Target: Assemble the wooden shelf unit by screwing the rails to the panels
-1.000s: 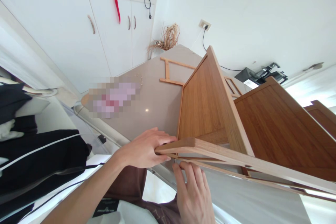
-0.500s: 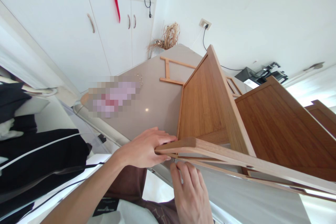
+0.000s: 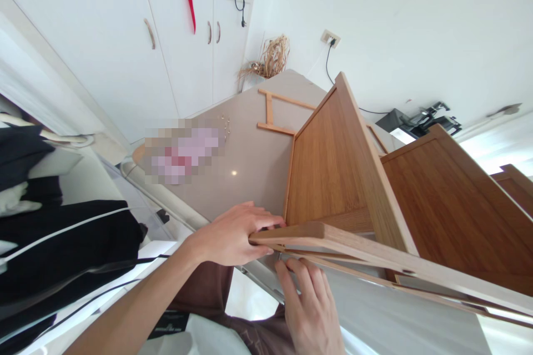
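A wooden shelf unit with brown panels (image 3: 328, 177) stands on its side along the table edge. My left hand (image 3: 233, 236) is wrapped round the near end of its pale wooden side rail (image 3: 353, 241), thumb below and fingers on top. Just under that end, my right hand (image 3: 310, 297) is closed in a pinch. A small thin metal piece (image 3: 279, 255) shows at its fingertips, against the corner of the frame; its exact kind is hard to make out. Several small brass-coloured screws (image 3: 227, 128) lie on the table beyond my left hand.
A slim wooden frame part (image 3: 269, 108) lies on the grey table (image 3: 245, 152) behind the panel. Beside the screws is a blurred-out pinkish patch (image 3: 183, 150). White cabinets (image 3: 183, 50) line the back, and dark clothes (image 3: 83, 244) hang at the left.
The whole scene has shifted slightly right as the view turned. My right hand's fingertips have edged up towards the rail's end; my left hand keeps its hold.
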Demonstrator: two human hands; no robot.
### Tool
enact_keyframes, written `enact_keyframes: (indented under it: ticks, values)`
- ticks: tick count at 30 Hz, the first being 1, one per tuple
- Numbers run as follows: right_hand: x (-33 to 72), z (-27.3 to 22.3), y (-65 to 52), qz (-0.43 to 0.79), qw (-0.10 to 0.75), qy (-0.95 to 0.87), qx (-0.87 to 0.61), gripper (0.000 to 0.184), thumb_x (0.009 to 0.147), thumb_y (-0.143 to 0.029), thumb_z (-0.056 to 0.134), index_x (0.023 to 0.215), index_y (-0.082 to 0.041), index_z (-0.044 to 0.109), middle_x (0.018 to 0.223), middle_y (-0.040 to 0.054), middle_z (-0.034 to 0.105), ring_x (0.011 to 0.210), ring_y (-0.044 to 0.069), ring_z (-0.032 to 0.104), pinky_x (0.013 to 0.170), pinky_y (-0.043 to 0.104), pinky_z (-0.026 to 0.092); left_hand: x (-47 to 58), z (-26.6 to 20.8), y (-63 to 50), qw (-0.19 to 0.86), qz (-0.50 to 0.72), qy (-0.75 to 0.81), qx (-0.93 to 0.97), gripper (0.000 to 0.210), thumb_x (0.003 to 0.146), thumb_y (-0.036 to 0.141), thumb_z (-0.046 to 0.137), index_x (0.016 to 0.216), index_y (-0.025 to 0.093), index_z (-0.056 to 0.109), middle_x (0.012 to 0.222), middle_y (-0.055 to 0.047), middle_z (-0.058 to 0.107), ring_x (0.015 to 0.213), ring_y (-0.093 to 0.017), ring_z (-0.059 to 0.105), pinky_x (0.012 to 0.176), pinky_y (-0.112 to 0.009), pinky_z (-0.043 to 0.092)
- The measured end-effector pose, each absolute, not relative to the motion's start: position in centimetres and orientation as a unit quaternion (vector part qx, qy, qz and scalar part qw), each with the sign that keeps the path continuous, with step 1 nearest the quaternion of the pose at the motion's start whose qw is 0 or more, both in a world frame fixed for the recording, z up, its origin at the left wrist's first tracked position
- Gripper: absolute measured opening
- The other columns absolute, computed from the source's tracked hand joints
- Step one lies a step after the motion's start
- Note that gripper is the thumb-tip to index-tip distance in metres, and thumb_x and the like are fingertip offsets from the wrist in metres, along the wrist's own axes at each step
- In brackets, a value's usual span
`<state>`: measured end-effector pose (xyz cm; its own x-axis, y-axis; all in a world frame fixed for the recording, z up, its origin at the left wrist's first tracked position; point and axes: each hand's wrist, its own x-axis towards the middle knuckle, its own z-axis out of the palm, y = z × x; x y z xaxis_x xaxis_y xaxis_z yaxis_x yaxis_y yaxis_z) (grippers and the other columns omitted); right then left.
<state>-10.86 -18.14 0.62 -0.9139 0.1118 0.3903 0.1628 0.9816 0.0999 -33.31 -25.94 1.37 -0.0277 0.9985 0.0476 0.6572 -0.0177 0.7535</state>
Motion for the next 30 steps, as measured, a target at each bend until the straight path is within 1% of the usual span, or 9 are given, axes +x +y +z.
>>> enact_keyframes:
  ticks: [4, 9, 13, 19, 22, 26, 28, 30]
  values:
    - [-11.0, 0.5, -18.1, -0.068, 0.215, -0.971, -0.080, 0.035, 0.098, -0.004, 0.034, 0.112, -0.012, 0.065, 0.103, 0.0114, 0.065, 0.097, 0.022, 0.056, 0.082, 0.035, 0.043, -33.3, 1.5, -25.8, 0.275, 0.315, 0.639, 0.645, 0.032, 0.092, 0.037, 0.062, 0.124, 0.033, 0.059, 0.107, 0.003, 0.073, 0.096, -0.019, 0.064, 0.098, -0.034, 0.038]
    - [-10.9, 0.5, -18.6, -0.059, 0.207, -0.971, -0.101, 0.033, 0.098, -0.005, 0.037, 0.116, -0.013, 0.064, 0.104, 0.0113, 0.065, 0.099, 0.022, 0.057, 0.082, 0.036, 0.044, -33.4, 1.3, -25.8, 0.268, 0.316, 0.636, 0.651, 0.032, 0.092, 0.037, 0.062, 0.123, 0.032, 0.059, 0.105, 0.003, 0.073, 0.095, -0.019, 0.064, 0.095, -0.032, 0.038]
    - [-10.6, 0.3, -18.3, -0.055, 0.225, -0.968, -0.098, 0.033, 0.097, -0.004, 0.039, 0.116, -0.014, 0.064, 0.102, 0.0105, 0.065, 0.097, 0.021, 0.058, 0.081, 0.035, 0.044, -33.3, 1.1, -25.8, 0.266, 0.317, 0.638, 0.649, 0.032, 0.092, 0.037, 0.061, 0.124, 0.032, 0.059, 0.110, 0.002, 0.072, 0.099, -0.020, 0.064, 0.098, -0.034, 0.037]
    - [-10.7, 0.6, -17.9, -0.056, 0.235, -0.967, -0.084, 0.033, 0.098, -0.005, 0.038, 0.114, -0.014, 0.065, 0.101, 0.0101, 0.066, 0.095, 0.021, 0.058, 0.080, 0.034, 0.044, -33.3, 1.3, -25.8, 0.263, 0.319, 0.631, 0.657, 0.032, 0.093, 0.036, 0.060, 0.124, 0.031, 0.059, 0.104, 0.002, 0.073, 0.094, -0.019, 0.064, 0.097, -0.034, 0.037]
    - [-11.0, 0.6, -18.0, -0.044, 0.257, -0.960, -0.100, 0.031, 0.099, -0.005, 0.037, 0.110, -0.013, 0.066, 0.099, 0.0104, 0.065, 0.095, 0.022, 0.058, 0.080, 0.035, 0.043, -33.4, 1.3, -25.7, 0.266, 0.316, 0.630, 0.658, 0.033, 0.092, 0.035, 0.061, 0.125, 0.031, 0.058, 0.102, 0.002, 0.072, 0.094, -0.019, 0.064, 0.096, -0.034, 0.038]
    - [-10.7, -0.2, -18.2, -0.035, 0.263, -0.956, -0.128, 0.023, 0.096, -0.006, 0.049, 0.111, -0.014, 0.065, 0.105, 0.0116, 0.064, 0.099, 0.024, 0.058, 0.082, 0.037, 0.043, -33.4, 1.2, -25.8, 0.259, 0.311, 0.638, 0.655, 0.034, 0.092, 0.037, 0.062, 0.125, 0.032, 0.059, 0.105, 0.002, 0.072, 0.098, -0.020, 0.064, 0.094, -0.033, 0.039]
    - [-10.6, -0.5, -18.2, -0.029, 0.265, -0.953, -0.146, 0.022, 0.095, -0.007, 0.052, 0.111, -0.015, 0.065, 0.104, 0.0107, 0.063, 0.096, 0.023, 0.058, 0.082, 0.037, 0.043, -33.4, 1.1, -25.9, 0.252, 0.310, 0.646, 0.650, 0.036, 0.092, 0.038, 0.062, 0.127, 0.032, 0.058, 0.109, 0.001, 0.072, 0.102, -0.021, 0.064, 0.096, -0.033, 0.040]
    - [-10.6, -0.7, -18.2, -0.013, 0.265, -0.951, -0.159, 0.020, 0.096, -0.008, 0.052, 0.108, -0.017, 0.065, 0.098, 0.0084, 0.064, 0.089, 0.022, 0.057, 0.082, 0.036, 0.043, -33.3, 0.8, -26.0, 0.248, 0.307, 0.651, 0.648, 0.038, 0.092, 0.039, 0.062, 0.130, 0.034, 0.058, 0.112, 0.001, 0.072, 0.104, -0.021, 0.064, 0.097, -0.034, 0.040]
